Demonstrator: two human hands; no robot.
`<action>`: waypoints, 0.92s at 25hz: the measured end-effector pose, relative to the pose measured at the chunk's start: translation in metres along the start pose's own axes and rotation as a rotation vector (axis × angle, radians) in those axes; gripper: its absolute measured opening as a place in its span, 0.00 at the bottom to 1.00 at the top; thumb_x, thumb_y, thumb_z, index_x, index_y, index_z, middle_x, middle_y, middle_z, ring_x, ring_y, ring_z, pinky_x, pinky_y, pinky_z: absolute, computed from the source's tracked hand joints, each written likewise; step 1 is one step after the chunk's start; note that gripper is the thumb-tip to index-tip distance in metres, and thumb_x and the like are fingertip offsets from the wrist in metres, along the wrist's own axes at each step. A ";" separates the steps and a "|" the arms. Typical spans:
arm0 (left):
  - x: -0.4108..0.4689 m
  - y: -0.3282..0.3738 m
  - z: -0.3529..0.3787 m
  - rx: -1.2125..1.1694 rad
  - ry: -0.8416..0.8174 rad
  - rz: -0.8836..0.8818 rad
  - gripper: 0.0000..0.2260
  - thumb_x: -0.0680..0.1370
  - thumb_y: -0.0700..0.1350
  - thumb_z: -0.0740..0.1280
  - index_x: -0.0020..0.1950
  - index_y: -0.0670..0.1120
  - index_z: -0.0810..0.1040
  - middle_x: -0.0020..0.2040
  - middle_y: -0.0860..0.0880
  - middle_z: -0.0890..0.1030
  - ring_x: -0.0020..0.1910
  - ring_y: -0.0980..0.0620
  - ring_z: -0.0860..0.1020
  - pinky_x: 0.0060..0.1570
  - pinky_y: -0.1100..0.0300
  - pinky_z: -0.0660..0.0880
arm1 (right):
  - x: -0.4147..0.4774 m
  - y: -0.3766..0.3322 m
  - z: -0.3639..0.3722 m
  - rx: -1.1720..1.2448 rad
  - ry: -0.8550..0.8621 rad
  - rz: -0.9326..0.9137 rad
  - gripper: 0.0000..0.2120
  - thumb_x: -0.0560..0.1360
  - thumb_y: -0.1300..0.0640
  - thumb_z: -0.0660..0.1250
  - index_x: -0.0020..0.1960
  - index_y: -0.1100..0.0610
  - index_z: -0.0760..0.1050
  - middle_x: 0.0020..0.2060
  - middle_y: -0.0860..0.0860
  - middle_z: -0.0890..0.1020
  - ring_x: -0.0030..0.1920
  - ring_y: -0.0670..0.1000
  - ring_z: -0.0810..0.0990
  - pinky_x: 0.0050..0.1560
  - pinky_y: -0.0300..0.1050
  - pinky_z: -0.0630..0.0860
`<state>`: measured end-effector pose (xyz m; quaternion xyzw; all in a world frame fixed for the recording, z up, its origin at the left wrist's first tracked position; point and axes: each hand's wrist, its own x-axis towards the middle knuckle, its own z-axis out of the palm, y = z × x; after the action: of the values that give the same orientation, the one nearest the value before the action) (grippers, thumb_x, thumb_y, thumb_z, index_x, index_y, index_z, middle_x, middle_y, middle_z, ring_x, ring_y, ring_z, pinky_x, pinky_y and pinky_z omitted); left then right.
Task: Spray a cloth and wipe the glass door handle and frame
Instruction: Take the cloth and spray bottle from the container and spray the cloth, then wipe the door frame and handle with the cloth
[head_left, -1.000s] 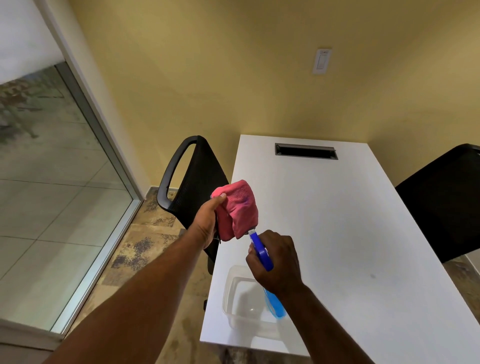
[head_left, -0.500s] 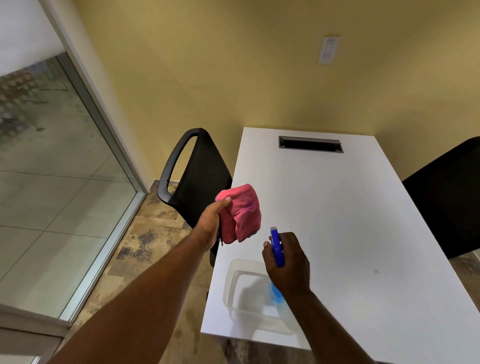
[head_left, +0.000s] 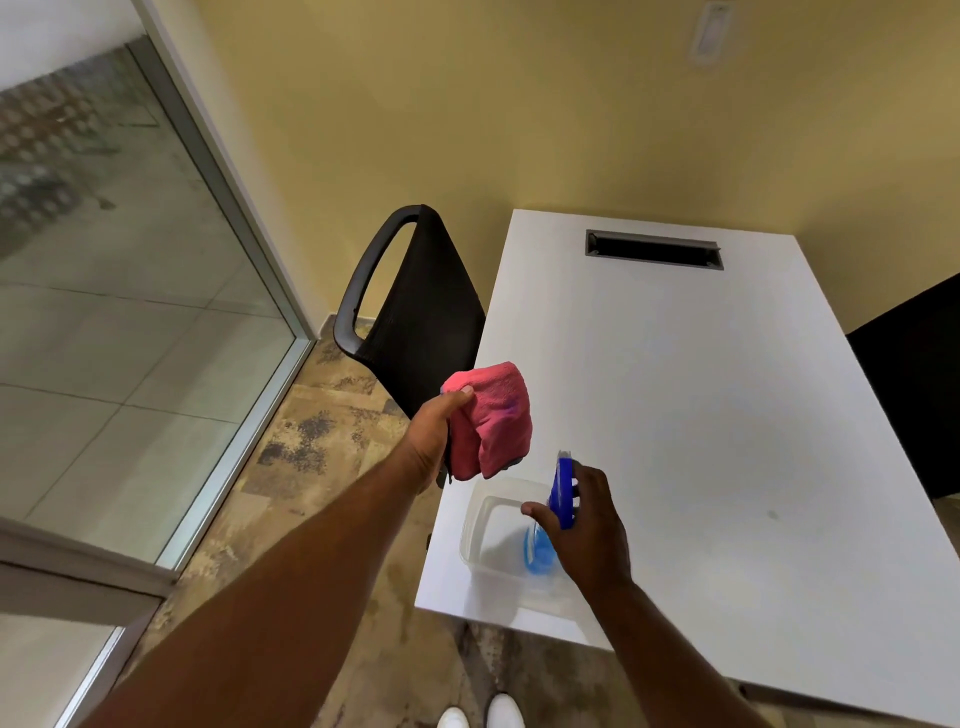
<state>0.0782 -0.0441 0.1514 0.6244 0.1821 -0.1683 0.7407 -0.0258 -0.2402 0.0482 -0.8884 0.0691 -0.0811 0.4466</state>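
Head view: the left hand (head_left: 434, 441) has its fingers clamped on a bunched pink cloth (head_left: 493, 418), held up beside the black chair (head_left: 415, 306). The right hand (head_left: 587, 530) is wrapped around a blue spray bottle (head_left: 562, 491), apparently over the clear plastic container (head_left: 483, 525) at the white table's (head_left: 701, 415) near corner. The glass door frame (head_left: 244, 234) stands at left.

At the left of the frame we see the glass door (head_left: 119, 322), its frame (head_left: 228, 171) slanting down toward the lower left. A chair (head_left: 421, 312) stands centre frame, just left of the table (head_left: 727, 415), which fills the right half. A second chair (head_left: 914, 384) sits at the right edge. On the table's near left corner rests a container (head_left: 493, 545). Above it our right hand (head_left: 587, 530) holds a spray bottle (head_left: 563, 491); our left hand (head_left: 431, 441), just to the upper left, holds a cloth (head_left: 493, 415).
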 end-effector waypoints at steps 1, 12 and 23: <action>-0.002 -0.001 -0.003 -0.012 0.008 -0.009 0.07 0.82 0.49 0.66 0.51 0.47 0.80 0.47 0.43 0.84 0.46 0.45 0.81 0.46 0.56 0.78 | -0.001 -0.001 -0.001 -0.002 -0.009 -0.024 0.47 0.63 0.32 0.76 0.74 0.54 0.66 0.65 0.49 0.77 0.59 0.51 0.81 0.49 0.47 0.84; -0.023 0.026 -0.031 -0.019 0.010 0.130 0.07 0.83 0.49 0.65 0.52 0.48 0.79 0.44 0.46 0.84 0.43 0.48 0.82 0.42 0.58 0.77 | 0.044 -0.109 -0.012 0.222 0.086 -0.287 0.33 0.76 0.43 0.70 0.76 0.57 0.68 0.72 0.52 0.76 0.70 0.50 0.77 0.69 0.43 0.74; -0.069 0.056 -0.129 -0.034 0.175 0.325 0.21 0.75 0.53 0.67 0.59 0.39 0.82 0.50 0.40 0.84 0.49 0.45 0.82 0.53 0.51 0.79 | 0.048 -0.219 0.090 0.664 -0.421 -0.127 0.20 0.70 0.42 0.74 0.59 0.45 0.77 0.51 0.46 0.85 0.50 0.47 0.85 0.49 0.42 0.83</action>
<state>0.0368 0.0934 0.2127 0.6452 0.1454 0.0113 0.7500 0.0504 -0.0498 0.1754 -0.6954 -0.1092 0.0575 0.7080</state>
